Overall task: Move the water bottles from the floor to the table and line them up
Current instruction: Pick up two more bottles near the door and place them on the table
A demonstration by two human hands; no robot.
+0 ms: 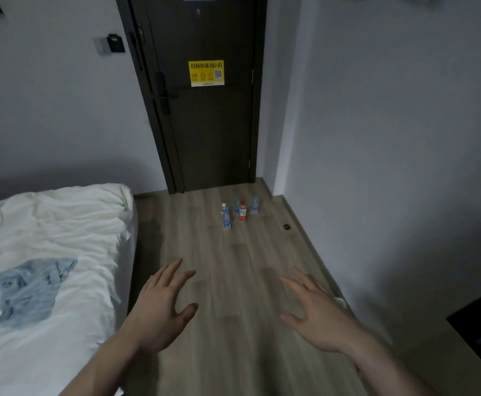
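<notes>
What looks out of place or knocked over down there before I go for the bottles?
Nothing is spilled or tipped. The water bottles stand upright in a loose cluster on the floor by the door. One has a red cap and label, unlike the blue ones. A crumpled blue cloth lies on the bed.

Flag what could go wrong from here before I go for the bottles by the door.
1. The bottles stand upright in a tight cluster on the floor; reaching for one could topple its neighbours.
2. Both the left hand and right hand are open and empty, so carrying several at once may mean a drop.
3. Only a dark corner of the table shows at the right, already holding something, so room for a line-up is uncertain.
</notes>
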